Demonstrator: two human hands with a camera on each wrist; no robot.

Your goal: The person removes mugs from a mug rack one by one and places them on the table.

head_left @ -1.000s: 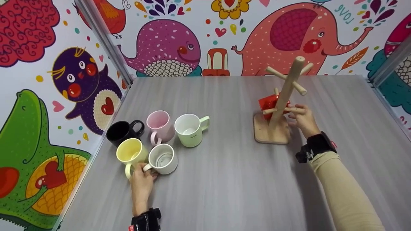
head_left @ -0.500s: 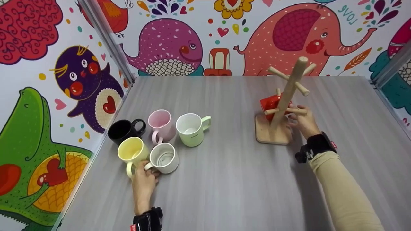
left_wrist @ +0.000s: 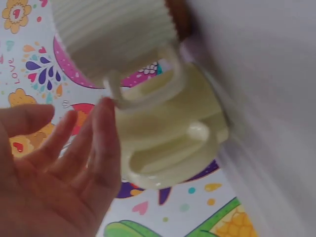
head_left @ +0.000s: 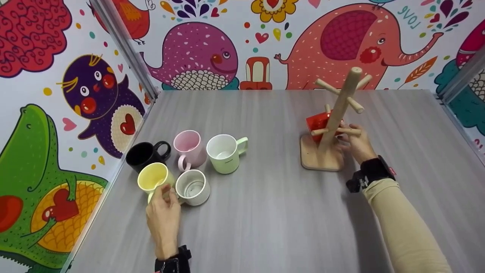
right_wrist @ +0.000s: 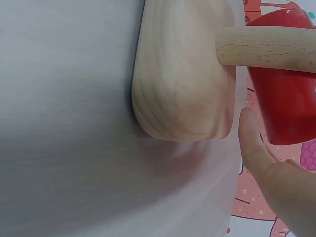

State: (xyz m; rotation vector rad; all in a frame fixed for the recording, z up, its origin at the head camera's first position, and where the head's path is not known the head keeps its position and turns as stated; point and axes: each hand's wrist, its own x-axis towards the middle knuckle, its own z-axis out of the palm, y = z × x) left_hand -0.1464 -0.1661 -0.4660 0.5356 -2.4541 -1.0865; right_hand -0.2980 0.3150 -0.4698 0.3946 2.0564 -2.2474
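My left hand (head_left: 165, 220) hovers by the handles of a yellow mug (head_left: 153, 178) and a white mug (head_left: 192, 187). The left wrist view shows its fingers extended and loose, the tips close to the handle of the white ribbed mug (left_wrist: 113, 34), with the yellow mug (left_wrist: 173, 113) beyond. On the right, a red mug (head_left: 317, 122) hangs tilted on a low peg of a wooden mug tree (head_left: 338, 113). Beside it is my right hand (head_left: 360, 144). Its thumb (right_wrist: 256, 148) is straight alongside the red mug in the right wrist view; the other fingers are mostly hidden.
A black mug (head_left: 146, 156), a pink mug (head_left: 189, 149) and a pale green mug (head_left: 223, 153) stand behind the yellow and white ones on the grey table (head_left: 261, 212). Cartoon-printed walls (head_left: 257, 45) border the back and sides. The tree's upper pegs stick out above the red mug.
My left hand has let go of the white mug's handle and shifted slightly up and left toward the yellow mug. The right hand and red mug stay nearly still.
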